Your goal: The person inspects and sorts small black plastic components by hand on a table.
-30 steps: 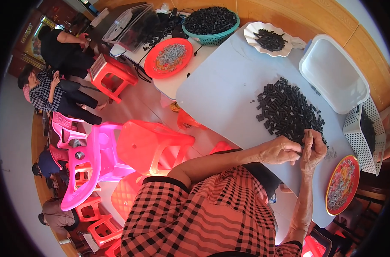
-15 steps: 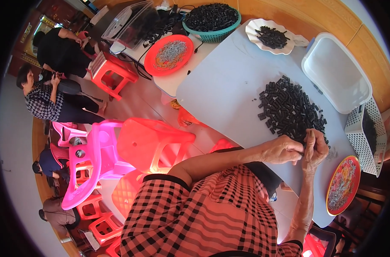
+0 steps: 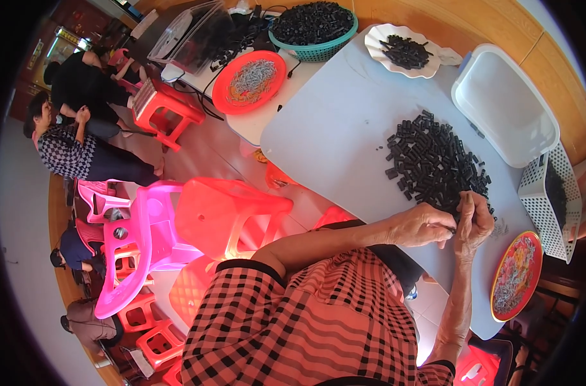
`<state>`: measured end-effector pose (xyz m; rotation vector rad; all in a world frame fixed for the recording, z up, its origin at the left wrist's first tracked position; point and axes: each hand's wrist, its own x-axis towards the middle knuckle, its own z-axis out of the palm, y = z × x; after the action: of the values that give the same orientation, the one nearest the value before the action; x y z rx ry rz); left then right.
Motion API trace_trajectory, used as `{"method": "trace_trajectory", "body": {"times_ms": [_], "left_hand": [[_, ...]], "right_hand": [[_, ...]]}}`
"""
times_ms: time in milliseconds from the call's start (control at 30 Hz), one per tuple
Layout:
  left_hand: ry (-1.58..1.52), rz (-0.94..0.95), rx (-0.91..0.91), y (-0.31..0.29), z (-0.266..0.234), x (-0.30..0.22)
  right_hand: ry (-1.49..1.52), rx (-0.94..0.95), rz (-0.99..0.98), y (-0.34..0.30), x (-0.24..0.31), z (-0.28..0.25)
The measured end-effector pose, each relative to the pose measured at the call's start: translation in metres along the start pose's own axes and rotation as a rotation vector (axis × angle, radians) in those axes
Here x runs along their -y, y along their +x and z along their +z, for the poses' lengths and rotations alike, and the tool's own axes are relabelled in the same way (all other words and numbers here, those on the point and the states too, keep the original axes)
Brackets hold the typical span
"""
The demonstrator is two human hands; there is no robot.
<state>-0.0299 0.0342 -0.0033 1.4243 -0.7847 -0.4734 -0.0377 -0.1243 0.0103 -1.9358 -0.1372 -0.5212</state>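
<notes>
A pile of small black plastic parts point(image 3: 434, 164) lies on the pale grey table point(image 3: 331, 135). My left hand point(image 3: 423, 225) and my right hand point(image 3: 474, 220) meet at the pile's near edge, fingertips pressed together around one small black part point(image 3: 453, 229). My left forearm reaches in across my checked shirt, and my right forearm comes up from the lower edge. The part between my fingers is mostly hidden.
A red plate of small metal pieces point(image 3: 515, 278) sits right of my hands. Farther back are a white tub point(image 3: 503, 103), a white mesh basket point(image 3: 551, 193), a scalloped plate point(image 3: 402, 50), a teal basket point(image 3: 313, 29) and another red plate point(image 3: 249, 80). Red stools point(image 3: 232, 212), a pink chair point(image 3: 135, 244) and seated people fill the left.
My hands stay together at the pile's near edge with only small finger movement. The view has shifted slightly.
</notes>
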Motion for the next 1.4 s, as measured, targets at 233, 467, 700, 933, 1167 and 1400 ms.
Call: {"method": "trace_trajectory", "body": {"times_ms": [233,467,700,933,1167,1400], "left_hand": [[-0.045,-0.023,-0.068,-0.003,0.007,-0.007],[-0.185,-0.144,-0.015,-0.005,0.013,-0.008],[-0.238,-0.222,-0.04,0.006,0.021,-0.006],[-0.217,-0.203,-0.033,0.01,0.024,-0.005],[-0.183,-0.174,-0.039,0.009,0.026,-0.01],[-0.194,-0.2,-0.04,0.005,0.024,-0.009]], "right_hand": [[-0.035,0.0,0.013,-0.002,0.002,-0.001],[-0.037,-0.046,0.144,0.002,0.015,-0.004],[0.163,-0.154,0.142,0.014,0.008,-0.034],[-0.228,-0.131,0.246,0.034,-0.019,-0.082],[-0.517,0.11,-0.185,0.072,-0.057,-0.078],[-0.615,0.29,-0.275,0.105,-0.073,-0.059]]}}
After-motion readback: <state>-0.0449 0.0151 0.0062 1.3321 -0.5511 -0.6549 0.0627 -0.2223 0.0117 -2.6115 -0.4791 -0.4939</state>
